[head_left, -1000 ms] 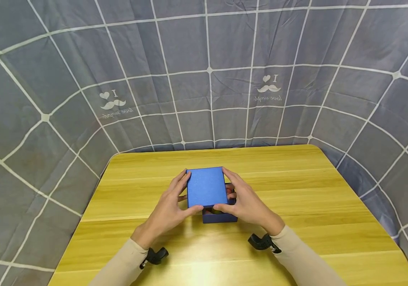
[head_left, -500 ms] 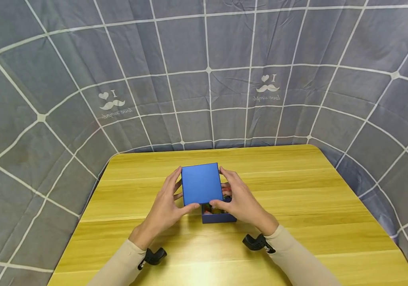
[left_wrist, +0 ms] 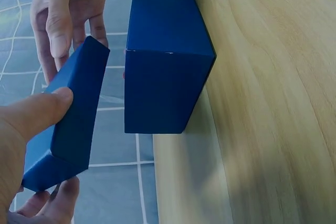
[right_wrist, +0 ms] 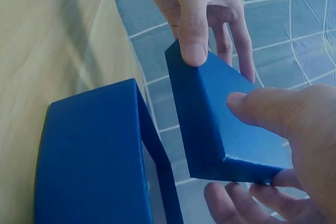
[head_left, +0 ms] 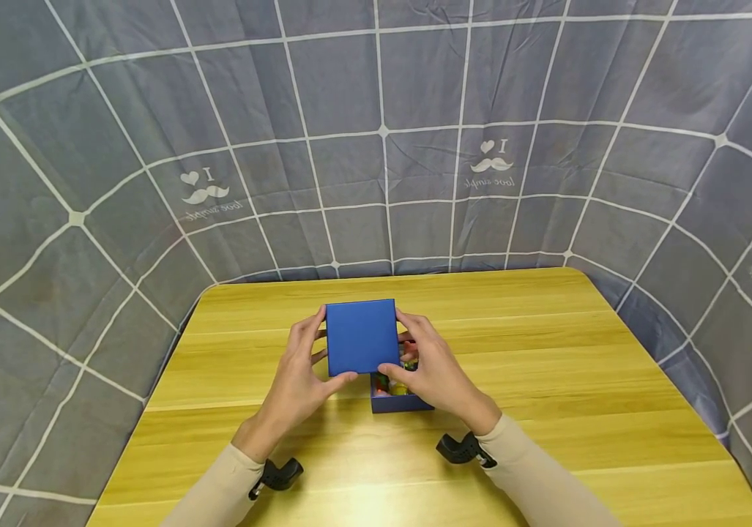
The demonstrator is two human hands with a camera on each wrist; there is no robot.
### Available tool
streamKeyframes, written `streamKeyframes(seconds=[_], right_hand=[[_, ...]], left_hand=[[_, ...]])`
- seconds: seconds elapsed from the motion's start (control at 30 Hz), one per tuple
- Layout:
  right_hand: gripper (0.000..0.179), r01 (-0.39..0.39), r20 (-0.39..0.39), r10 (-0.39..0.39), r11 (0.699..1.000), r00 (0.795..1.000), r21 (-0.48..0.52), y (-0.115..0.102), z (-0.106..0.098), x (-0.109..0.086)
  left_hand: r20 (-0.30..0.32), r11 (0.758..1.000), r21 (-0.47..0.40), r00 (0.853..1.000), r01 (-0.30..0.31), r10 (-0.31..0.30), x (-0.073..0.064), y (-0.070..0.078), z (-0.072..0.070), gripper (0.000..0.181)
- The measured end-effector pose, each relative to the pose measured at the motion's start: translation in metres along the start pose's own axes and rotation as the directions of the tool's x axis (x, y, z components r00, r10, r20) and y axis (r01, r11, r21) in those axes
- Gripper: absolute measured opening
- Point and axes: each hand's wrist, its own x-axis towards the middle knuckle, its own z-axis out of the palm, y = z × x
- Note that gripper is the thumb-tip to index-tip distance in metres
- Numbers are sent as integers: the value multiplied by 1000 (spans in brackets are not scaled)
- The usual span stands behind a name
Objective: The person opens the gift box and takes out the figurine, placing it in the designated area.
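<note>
Raised above the table, a square blue box lid (head_left: 361, 337) faces up with its flat top in the head view. My left hand (head_left: 295, 384) grips its left side, thumb at the near edge and fingers along the far corner. My right hand (head_left: 438, 375) holds the right side, its thumb over the near right corner. Below and slightly right stands the open blue box (head_left: 402, 404), partly covered by the lid and right hand. Small colourful items (head_left: 400, 388) show inside; their kind is unclear. In the left wrist view the lid (left_wrist: 79, 114) is apart from the box (left_wrist: 163, 87).
The box stands on a wood-grain table (head_left: 520, 329) with rounded far corners. A grey curtain (head_left: 343, 168) with white grid lines surrounds the table's back and sides. Black straps with mounts (head_left: 458, 448) sit on both wrists over beige sleeves.
Both hands have carried the lid leftward and slightly toward the far side. More of the box's opening and its colourful contents now shows. The box has stayed in place.
</note>
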Motion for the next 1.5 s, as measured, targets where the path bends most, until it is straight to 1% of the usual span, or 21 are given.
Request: streamKeyframes(seconds=[0.17,0.23,0.33,0.53,0.7,0.83,0.93,1.17,1.27,1.37,1.5], right_hand=[[94,-3,-10,3,1000,1000,-6,-4,3,1],[92,3,-11,-3,1000,1000,-7,-5,4,2],[90,18,-12,-18,1000,1000,-10,-7,5,3],[88,42,-20,-42,999,999,15,-13,10,6],[87,31,-22,-29,995,999,90,-15,13,7],[85,29,-19,-27,989,999,145,-17,17,9],[85,26,-9,-25,987,1000,158,-19,20,10],[84,22,6,-24,988,1000,153,-21,27,10],[85,12,18,-15,986,1000,165,-22,29,11],[87,7,33,-13,985,999,174,-21,32,11],[91,27,53,-37,982,998,187,-20,37,11]], left_hand=[[-45,997,51,997,-54,56,1,-3,-2,122],[-59,995,69,996,-65,69,1,-3,-3,120],[-74,995,81,995,-67,73,1,-3,-5,115],[-113,997,75,993,-34,42,2,0,-9,102],[-138,999,44,990,-1,7,2,2,-13,96],[-166,1000,26,986,0,4,1,3,-14,92],[-182,1000,31,983,-5,10,0,3,-15,91],[-199,999,49,980,7,3,-1,3,-20,89],[-201,999,50,979,18,-7,-2,3,-23,88],[-200,998,37,979,41,-33,-3,2,-25,87],[-191,996,26,979,80,-73,-4,0,-27,84]])
